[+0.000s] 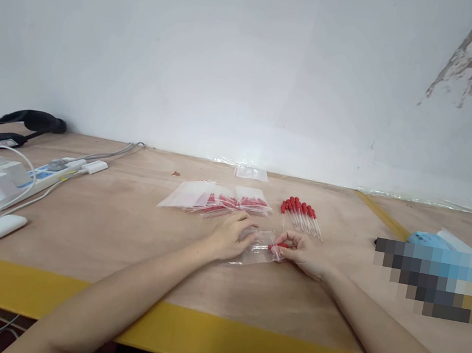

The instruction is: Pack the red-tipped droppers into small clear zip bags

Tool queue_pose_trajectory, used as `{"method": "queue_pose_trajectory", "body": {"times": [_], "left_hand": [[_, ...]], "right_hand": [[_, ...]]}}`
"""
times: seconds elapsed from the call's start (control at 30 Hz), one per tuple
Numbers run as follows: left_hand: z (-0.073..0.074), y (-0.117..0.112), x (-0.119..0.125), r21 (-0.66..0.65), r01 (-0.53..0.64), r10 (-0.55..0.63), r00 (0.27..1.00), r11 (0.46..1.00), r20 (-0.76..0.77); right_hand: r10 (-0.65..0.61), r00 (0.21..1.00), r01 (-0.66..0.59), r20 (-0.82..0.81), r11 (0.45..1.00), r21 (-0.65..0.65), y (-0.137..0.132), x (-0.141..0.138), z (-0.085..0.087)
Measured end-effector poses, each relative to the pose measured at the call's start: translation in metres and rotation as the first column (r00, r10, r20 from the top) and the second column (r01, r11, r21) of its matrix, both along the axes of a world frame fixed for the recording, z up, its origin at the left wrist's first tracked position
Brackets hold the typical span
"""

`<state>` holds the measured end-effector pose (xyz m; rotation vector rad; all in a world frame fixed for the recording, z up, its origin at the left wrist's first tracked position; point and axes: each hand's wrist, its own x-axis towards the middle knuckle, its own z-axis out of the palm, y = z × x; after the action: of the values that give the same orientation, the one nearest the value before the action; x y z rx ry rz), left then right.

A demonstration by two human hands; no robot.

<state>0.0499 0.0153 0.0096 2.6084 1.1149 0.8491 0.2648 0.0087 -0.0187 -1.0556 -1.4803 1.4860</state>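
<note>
Well to the left of the clear bag (254, 254), which lies on the wooden tabletop (117, 228) and serves as reference, are a black strap-like frame (21, 123), a white power strip (41, 180) with adapters and cables plugged in, and, nearer the table's front edge, a flat white device (2, 226) on a cable. Just beyond the clear bag and to its left, a loose pile of filled bags (225, 202) shows red contents through the film. At the clear bag's left end is the left hand (232, 237), fingers curved and thumb apart from them; whether it pinches the film cannot be told. At the clear bag's right end, the right hand (301, 254) holds a red piece (278, 247) between closed thumb and fingers; whether the piece is inside the film is unclear. Beyond the clear bag and slightly right, red-headed sticks (300, 211) lie fanned, heads away from the viewer. Well to the clear bag's right is a light-blue item (430, 240), partly masked by pixelation.
</note>
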Motion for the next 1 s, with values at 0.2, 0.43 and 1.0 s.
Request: {"method": "queue_pose_trajectory", "body": {"times": [0.2,0.43,1.0], "left_hand": [[0.006,0.0,-0.043,-0.211,0.293,-0.328,0.933,0.932,-0.151],[-0.014,-0.006,-0.055,-0.195,0.259,-0.277,0.958,0.946,-0.068],[-0.014,-0.003,-0.057,-0.215,0.271,-0.285,0.958,0.938,-0.037]], "right_hand": [[-0.122,0.979,0.116,0.166,0.992,0.044,0.003,0.002,0.0],[0.055,0.998,-0.058,-0.025,0.992,-0.111,-0.001,0.012,0.009],[-0.207,0.955,0.184,0.213,0.975,0.124,0.0,-0.005,-0.004]]}}
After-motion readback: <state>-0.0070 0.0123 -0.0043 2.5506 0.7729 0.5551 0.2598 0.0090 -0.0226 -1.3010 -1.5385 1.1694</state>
